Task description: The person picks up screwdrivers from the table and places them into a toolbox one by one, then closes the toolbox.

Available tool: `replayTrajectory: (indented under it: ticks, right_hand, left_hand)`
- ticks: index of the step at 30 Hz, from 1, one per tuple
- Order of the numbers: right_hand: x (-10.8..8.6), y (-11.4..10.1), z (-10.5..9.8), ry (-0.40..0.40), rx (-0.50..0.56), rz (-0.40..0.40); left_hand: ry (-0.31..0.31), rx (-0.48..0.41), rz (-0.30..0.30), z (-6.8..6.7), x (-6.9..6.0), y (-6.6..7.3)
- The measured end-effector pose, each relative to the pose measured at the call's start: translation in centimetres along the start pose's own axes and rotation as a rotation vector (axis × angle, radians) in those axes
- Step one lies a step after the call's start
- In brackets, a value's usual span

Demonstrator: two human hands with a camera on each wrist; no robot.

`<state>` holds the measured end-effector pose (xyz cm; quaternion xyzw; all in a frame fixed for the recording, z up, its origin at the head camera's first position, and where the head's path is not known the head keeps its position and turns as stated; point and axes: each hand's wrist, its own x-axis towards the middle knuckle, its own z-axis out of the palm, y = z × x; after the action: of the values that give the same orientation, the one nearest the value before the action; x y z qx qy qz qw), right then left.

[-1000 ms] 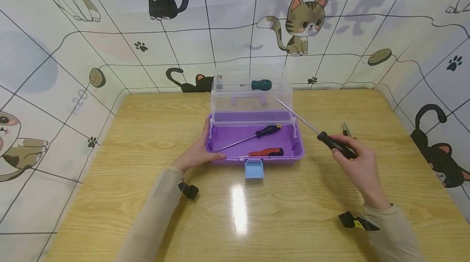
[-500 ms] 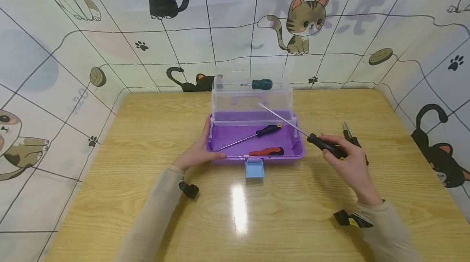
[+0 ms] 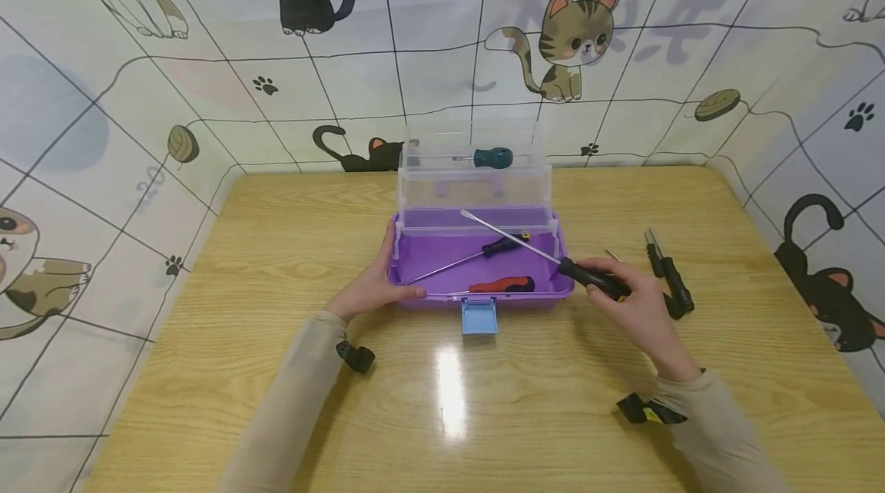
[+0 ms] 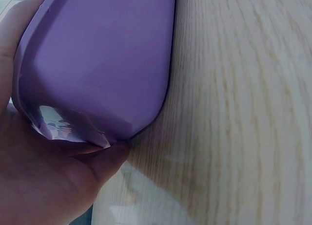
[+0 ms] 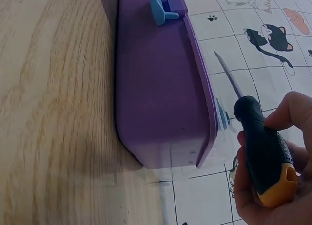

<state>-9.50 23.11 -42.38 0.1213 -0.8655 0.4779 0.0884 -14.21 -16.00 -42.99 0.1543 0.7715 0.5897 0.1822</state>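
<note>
A purple toolbox [image 3: 432,251] stands on the table with its see-through upper part raised. My left hand [image 3: 373,292] grips its left end, thumb over the front rim; the left wrist view shows the fingers around the corner [image 4: 107,59]. My right hand [image 3: 639,316] holds a long flat-tipped screwdriver by its black handle [image 5: 263,152], yellow-orange at the end. Its shaft slants above the toolbox's right half. Inside lie a black-handled screwdriver [image 3: 503,246] and a red-and-black-handled screwdriver [image 3: 510,285]. A short green-handled screwdriver [image 3: 493,158] rests in the see-through upper part.
Right of the toolbox, partly behind my right hand, lies a black-handled tool with metal tips [image 3: 677,286], possibly pliers. A thin metal tip [image 3: 612,254] pokes out nearby. The blue latch [image 3: 479,318] hangs open at the front. A cat-print sheet [image 3: 442,86] surrounds the wooden table [image 3: 297,232].
My right hand has moved left with the screwdriver, bringing its shaft from beside the upper part to over the toolbox. More of the tools on the right shows. My left hand has stayed put.
</note>
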Motion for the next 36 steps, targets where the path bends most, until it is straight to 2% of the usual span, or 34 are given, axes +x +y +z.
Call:
replayTrajectory:
  ticks: [2, 16, 22, 29, 36]
  right_hand:
    - [0.1, -0.1, 0.2, -0.012, 0.008, -0.009]
    - [0.8, 0.1, 1.1, -0.046, -0.013, -0.045]
    - [1.0, -0.1, 1.3, -0.076, -0.04, -0.036]
    - [1.3, -0.4, 1.3, -0.122, -0.012, -0.018]
    - [1.7, -0.4, 1.4, -0.149, -0.045, -0.027]
  left_hand:
    - [-0.003, -0.001, -0.001, 0.0, -0.2, 0.5]
    - [-0.005, -0.016, -0.015, 0.0, -0.2, 0.4]
    - [-0.006, -0.016, -0.019, 0.0, -0.2, 0.4]
    - [-0.003, 0.003, 0.002, 0.0, -0.3, 0.6]
    - [-0.004, 0.009, 0.0, 0.0, -0.4, 0.8]
